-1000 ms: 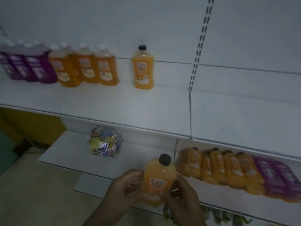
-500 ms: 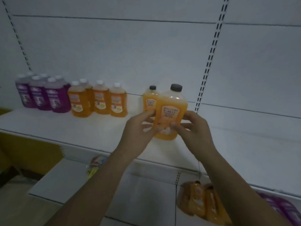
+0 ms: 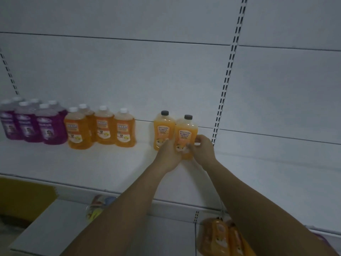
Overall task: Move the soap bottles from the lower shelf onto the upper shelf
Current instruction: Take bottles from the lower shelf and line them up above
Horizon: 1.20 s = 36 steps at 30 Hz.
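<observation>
Both hands, left [image 3: 168, 154] and right [image 3: 202, 149], fingers clamped on 1 orange bottle [image 3: 186, 134], upright on upper shelf [image 3: 110, 163]. It's touching a 2nd black-capped bottle [image 3: 163, 129] on its left.

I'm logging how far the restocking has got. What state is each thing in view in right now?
Held orange bottle: upright, black cap on, beside its twin on the upper shelf.
Left hand: grips the held bottle.
Right hand: grips the same bottle.
Second black-capped bottle: upright, capped, on the upper shelf.
White-capped orange bottles: upright, capped.
Purple bottles: upright, capped.
Lower-shelf orange bottles: not yet moved.
</observation>
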Available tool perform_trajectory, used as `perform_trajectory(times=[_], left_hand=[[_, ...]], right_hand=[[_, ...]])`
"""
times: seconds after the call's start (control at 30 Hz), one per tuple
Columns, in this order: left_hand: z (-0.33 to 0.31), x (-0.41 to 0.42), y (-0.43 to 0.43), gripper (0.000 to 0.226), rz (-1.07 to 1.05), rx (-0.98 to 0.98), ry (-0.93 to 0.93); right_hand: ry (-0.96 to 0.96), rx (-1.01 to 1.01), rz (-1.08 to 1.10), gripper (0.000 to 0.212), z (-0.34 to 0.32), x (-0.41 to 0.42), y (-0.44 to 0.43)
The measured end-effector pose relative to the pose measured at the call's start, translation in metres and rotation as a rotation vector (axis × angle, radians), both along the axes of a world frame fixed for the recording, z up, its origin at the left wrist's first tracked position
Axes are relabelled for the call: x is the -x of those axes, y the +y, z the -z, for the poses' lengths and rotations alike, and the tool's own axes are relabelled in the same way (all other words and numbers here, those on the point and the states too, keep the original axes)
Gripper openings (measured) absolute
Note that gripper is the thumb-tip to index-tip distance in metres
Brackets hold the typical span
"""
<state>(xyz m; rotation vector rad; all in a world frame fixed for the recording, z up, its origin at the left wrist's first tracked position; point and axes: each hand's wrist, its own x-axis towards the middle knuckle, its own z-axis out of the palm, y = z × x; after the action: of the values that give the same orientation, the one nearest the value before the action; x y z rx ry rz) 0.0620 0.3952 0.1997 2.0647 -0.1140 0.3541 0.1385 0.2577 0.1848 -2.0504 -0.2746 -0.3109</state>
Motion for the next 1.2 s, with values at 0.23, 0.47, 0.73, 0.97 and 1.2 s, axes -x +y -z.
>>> perform_trajectory(times=[0.23,0.47,0.73,0.97,1.2], left_hand=[[0.010,-0.003,0.000,0.052,0.081,-0.033,0.065],[0.013,-0.012,-0.002,0.056,0.067,-0.030,0.116],[-0.006,0.012,-0.005,0.047,0.064,-0.068,0.087],[-0.002,0.088,-0.034,0.057,0.052,-0.148,-0.038],[0.044,0.182,-0.095,0.033,0.371,-0.174,0.060]], right_hand=[[0.021,0.044,0.006,0.030,-0.003,-0.016,0.011],[0.016,0.118,0.033,0.017,-0.006,-0.014,0.011],[0.088,0.284,0.008,0.036,-0.023,0.003,-0.001],[-0.074,0.344,-0.102,0.066,-0.028,0.123,-0.082],[-0.139,0.156,-0.125,0.035,0.020,0.257,-0.173]])
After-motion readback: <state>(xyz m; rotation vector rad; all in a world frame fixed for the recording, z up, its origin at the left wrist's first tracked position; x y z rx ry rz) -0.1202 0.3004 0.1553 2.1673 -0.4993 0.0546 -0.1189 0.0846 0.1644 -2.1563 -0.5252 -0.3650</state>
